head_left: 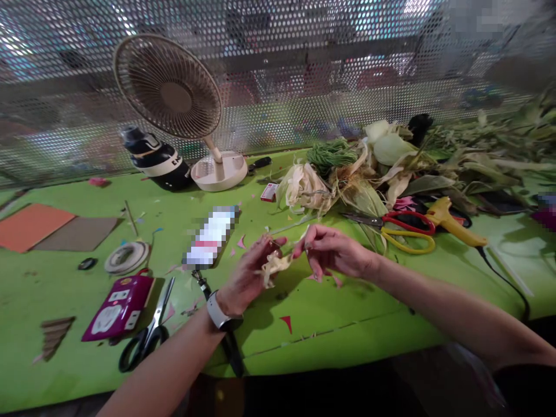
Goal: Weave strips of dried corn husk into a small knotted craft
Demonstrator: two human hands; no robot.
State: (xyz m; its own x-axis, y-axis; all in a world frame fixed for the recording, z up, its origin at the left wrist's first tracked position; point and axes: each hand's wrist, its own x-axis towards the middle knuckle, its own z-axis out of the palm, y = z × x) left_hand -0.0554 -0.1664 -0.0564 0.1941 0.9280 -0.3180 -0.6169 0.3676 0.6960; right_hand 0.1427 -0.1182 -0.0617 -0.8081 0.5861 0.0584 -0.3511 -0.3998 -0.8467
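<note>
While the left grip (249, 272), half curled, holds a pale knotted strip (276, 266) at its fingers, the right grip (333, 251) sits just beside it, fingers bent inward; whether they pinch anything I cannot tell. Beyond the left grip lies a phone (212, 236); beyond the right, red-and-yellow-handled scissors (382, 221).

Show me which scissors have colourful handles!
The red-and-yellow-handled scissors, beside the yellow glue gun; the black-handled scissors lie by the purple packet.

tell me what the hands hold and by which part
The left hand holds a crumpled pale piece; the exact part gripped is too blurred to tell. Whether the right hand grips it too cannot be told.
</note>
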